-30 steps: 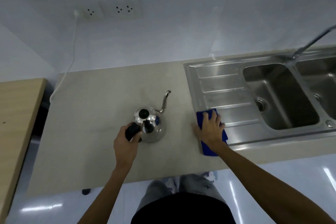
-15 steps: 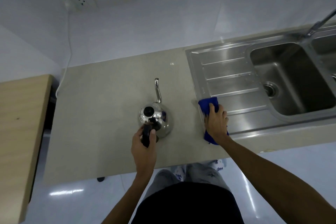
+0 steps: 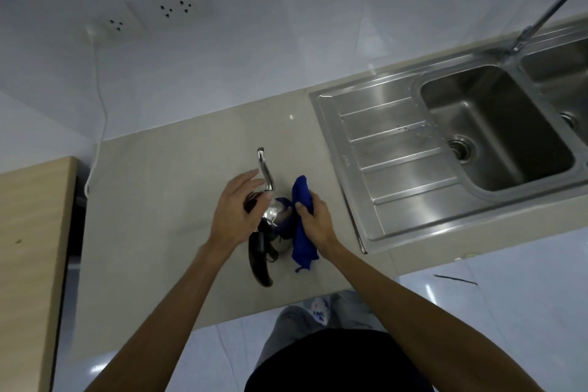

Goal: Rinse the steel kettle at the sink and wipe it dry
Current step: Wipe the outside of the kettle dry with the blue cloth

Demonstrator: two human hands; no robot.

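The steel kettle (image 3: 276,219) stands on the beige counter (image 3: 165,188), its thin spout pointing away from me and its black handle (image 3: 259,261) toward me. My left hand (image 3: 237,215) rests on the kettle's lid and left side, fingers partly spread. My right hand (image 3: 313,221) grips a blue cloth (image 3: 302,242) and presses it against the kettle's right side. The cloth hangs down to the counter. The lid knob is hidden under my left hand.
A steel sink (image 3: 496,134) with a ribbed drainboard (image 3: 394,162) lies to the right, its tap (image 3: 547,9) at the back. Wall sockets (image 3: 143,16) with a white cable (image 3: 100,99) sit behind. A wooden surface (image 3: 31,232) adjoins the counter's left end.
My right hand lifted the blue cloth off the drainboard edge and brought it against the kettle. My left hand left the handle and moved onto the kettle's top.
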